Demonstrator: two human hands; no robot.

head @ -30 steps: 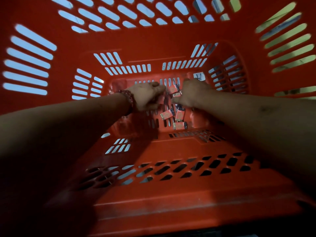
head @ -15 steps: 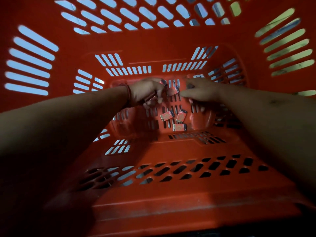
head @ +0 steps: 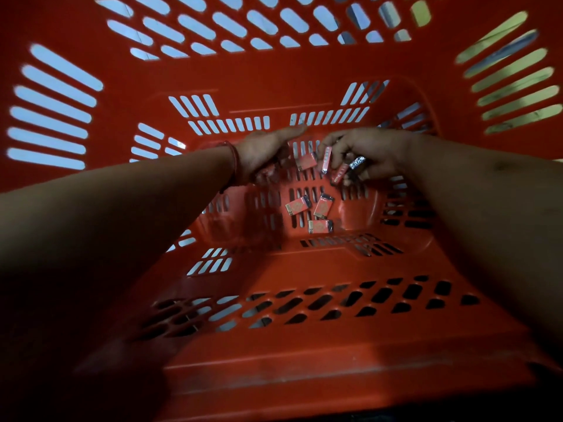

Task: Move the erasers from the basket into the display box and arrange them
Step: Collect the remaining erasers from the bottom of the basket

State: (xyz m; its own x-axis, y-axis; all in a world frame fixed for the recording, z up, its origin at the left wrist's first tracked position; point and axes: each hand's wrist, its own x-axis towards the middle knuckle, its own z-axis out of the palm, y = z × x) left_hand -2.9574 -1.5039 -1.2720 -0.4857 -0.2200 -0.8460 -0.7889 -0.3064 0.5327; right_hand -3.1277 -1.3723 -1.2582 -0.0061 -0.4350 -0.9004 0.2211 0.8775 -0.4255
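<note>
Only gathering: my right hand pinches several erasers, my left hand's hold I cannot tell; 3 lie in the basket.

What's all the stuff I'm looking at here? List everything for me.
Red slotted plastic basket: one, red, fills the view.
Small rectangular pink-wrapped erasers: three, pink, loose on the basket floor, nearer side.
Further eraser: one, pink, between the hands; held or not is unclear.
Gripped erasers: about three, pink with dark ends, in the right hand's fingers.
Bracelet: one, red, left wrist.
Left hand: fingers down, blurred; contents unclear.
Right hand: pinches erasers.
</note>
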